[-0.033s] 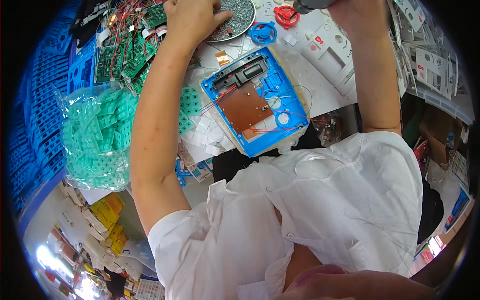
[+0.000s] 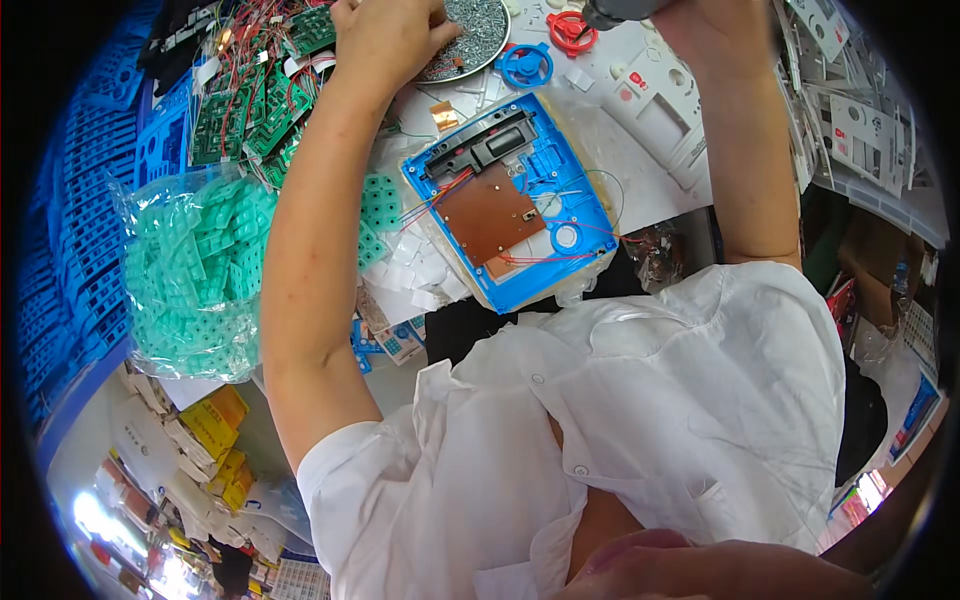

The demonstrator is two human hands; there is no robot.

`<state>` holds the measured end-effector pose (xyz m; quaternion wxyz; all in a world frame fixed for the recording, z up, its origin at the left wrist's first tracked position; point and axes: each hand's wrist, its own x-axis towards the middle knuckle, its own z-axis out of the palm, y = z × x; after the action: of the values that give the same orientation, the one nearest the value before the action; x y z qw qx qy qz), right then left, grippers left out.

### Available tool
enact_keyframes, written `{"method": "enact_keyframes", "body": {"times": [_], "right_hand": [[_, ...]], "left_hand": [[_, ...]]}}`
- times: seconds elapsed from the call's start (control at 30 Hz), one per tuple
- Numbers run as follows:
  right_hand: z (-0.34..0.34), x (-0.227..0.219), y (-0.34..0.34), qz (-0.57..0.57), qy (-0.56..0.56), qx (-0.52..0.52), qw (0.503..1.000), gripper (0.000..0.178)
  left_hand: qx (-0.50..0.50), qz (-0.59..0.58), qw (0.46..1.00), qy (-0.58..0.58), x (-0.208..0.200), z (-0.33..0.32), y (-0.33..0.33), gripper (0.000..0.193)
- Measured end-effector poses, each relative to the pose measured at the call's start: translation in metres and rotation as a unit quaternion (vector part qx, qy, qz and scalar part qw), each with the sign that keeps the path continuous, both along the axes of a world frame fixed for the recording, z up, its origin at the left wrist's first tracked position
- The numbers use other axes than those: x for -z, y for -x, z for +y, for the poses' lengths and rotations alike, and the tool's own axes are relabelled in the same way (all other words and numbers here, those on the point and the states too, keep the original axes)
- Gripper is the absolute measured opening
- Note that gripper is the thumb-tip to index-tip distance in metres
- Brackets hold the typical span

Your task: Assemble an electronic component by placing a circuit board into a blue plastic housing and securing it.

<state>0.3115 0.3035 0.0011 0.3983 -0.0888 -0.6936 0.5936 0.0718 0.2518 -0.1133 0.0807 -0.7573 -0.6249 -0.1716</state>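
At the top edge my left hand (image 2: 388, 42) rests over a round tray (image 2: 508, 40) full of small metal screws (image 2: 474, 28). Its fingers curl in and the thumb bends toward them; whatever they pinch is hidden. My right hand (image 2: 715, 35), partly cut off by the top edge, is closed around a dark grey power screwdriver (image 2: 618, 10) whose tip points left, by a red plastic ring (image 2: 572, 34). Between my forearms lies an open blue plastic housing (image 2: 505, 290) with a brown circuit board (image 2: 490, 215), a black speaker-like module (image 2: 490, 145) and thin red wires.
Left of my arm sit a clear bag of green rubber keypads (image 2: 195, 270) and a heap of wired green circuit boards (image 2: 250, 110). A blue ring (image 2: 525, 66) lies beside the screw tray. White panels (image 2: 660, 105) lie to the right, with more stacked in a bin (image 2: 860, 130).
The thumb of my left hand has drawn in slightly over the screws. My right hand and the screwdriver have shifted very little; the blue housing has not moved.
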Motion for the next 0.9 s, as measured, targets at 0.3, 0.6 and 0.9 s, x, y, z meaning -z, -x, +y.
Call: {"method": "enact_keyframes", "body": {"times": [0.3,0.6,0.9], "right_hand": [[-0.019,-0.001,0.005,0.008,0.033,0.004,0.999,0.043],[-0.037,-0.002,0.003,0.009,0.074,0.021,0.997,0.045],[-0.093,-0.005,0.007,0.217,0.2,-0.116,0.949,0.037]], "left_hand": [[-0.013,0.007,0.998,-0.066,-0.003,0.004,-0.001,0.023],[0.0,-0.035,0.999,0.018,-0.039,-0.038,-0.02,0.017],[0.099,-0.249,0.962,-0.048,-0.038,-0.145,-0.072,0.014]]}}
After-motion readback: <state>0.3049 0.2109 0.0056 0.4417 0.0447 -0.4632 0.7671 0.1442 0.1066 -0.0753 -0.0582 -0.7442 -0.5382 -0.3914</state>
